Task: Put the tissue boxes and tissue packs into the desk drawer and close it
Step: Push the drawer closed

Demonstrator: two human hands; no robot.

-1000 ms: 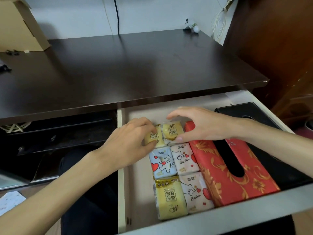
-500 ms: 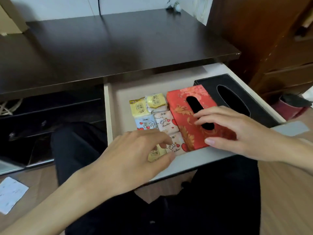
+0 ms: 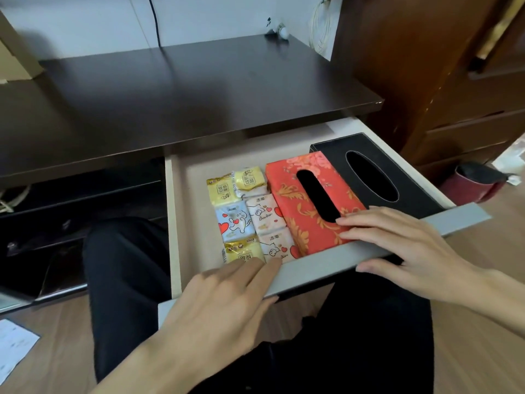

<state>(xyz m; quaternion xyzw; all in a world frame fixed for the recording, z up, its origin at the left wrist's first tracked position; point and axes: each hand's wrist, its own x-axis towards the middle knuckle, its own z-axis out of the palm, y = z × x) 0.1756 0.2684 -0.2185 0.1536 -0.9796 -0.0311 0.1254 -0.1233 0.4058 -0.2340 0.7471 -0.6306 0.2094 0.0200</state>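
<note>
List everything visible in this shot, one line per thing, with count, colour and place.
tissue packs: 6, yellow, blue and white with red hearts, two columns in the drawer, left of the red box
red tissue box: 1, red with gold pattern, middle of the drawer
black tissue box: 1, black, right side of the drawer
drawer: 1, beige inside with grey front, pulled open under the desk
desk: 1, dark brown, above the drawer
cardboard box: 1, tan, far left on the desk
cabinet: 1, reddish brown, right
paper sheet: 1, white, floor at lower left
left hand: 1, fingers over the drawer front by the packs
right hand: 1, fingers on the red box, thumb under the drawer front
</note>
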